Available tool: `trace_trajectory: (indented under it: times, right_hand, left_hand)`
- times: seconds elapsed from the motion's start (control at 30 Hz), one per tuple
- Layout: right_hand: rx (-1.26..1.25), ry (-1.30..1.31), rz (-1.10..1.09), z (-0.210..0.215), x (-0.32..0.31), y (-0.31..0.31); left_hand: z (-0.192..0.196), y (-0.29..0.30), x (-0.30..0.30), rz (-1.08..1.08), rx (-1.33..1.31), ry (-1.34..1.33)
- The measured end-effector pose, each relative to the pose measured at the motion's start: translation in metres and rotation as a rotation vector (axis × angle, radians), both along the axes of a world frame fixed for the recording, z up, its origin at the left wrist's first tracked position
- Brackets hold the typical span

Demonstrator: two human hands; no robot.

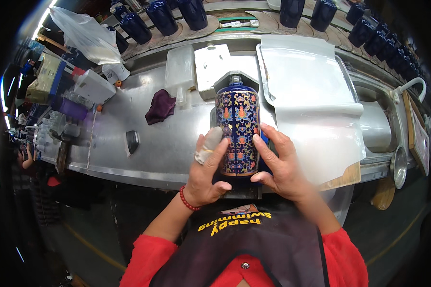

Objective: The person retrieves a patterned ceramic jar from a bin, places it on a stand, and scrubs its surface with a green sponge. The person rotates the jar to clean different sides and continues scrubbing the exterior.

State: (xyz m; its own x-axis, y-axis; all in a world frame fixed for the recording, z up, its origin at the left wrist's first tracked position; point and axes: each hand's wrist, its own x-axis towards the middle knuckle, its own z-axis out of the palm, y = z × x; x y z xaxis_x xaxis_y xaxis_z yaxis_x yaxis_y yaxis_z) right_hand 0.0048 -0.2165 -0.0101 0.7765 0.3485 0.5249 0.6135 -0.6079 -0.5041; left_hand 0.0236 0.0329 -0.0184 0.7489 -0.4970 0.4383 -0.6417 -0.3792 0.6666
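A dark blue vase [238, 129] with a gold and red flower pattern lies on its side in a cradle at the middle of the metal workbench [163, 138], its neck pointing away from me. My left hand [207, 170] presses against the vase's left side; its index finger wears a grey cot and a piece of tape. My right hand [281, 165] grips the right side and base end of the vase. A red bead bracelet [187, 201] is on my left wrist.
A purple rag [160, 106] lies left of the vase. A white sheet [316, 103] covers a tray on the right, with a metal sink [376, 126] beyond. Several plain dark blue vases [163, 16] stand along the far shelf. Boxes and a plastic bag [84, 33] sit far left.
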Motion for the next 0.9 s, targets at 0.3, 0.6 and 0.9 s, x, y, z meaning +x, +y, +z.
trace_trajectory:
  times: [0.3, 0.6, 0.9]
  right_hand:
    - [-0.074, 0.129, -0.106, 0.024, 0.044, 0.004]
    - [-0.111, 0.125, -0.128, 0.032, 0.055, 0.009]
    - [-0.109, 0.138, -0.144, 0.037, 0.057, 0.015]
  left_hand:
    - [0.01, -0.022, 0.047, -0.014, -0.045, -0.121]
    - [0.011, -0.024, 0.063, -0.009, -0.132, 0.023]
    - [0.016, -0.024, 0.068, -0.014, -0.034, -0.097]
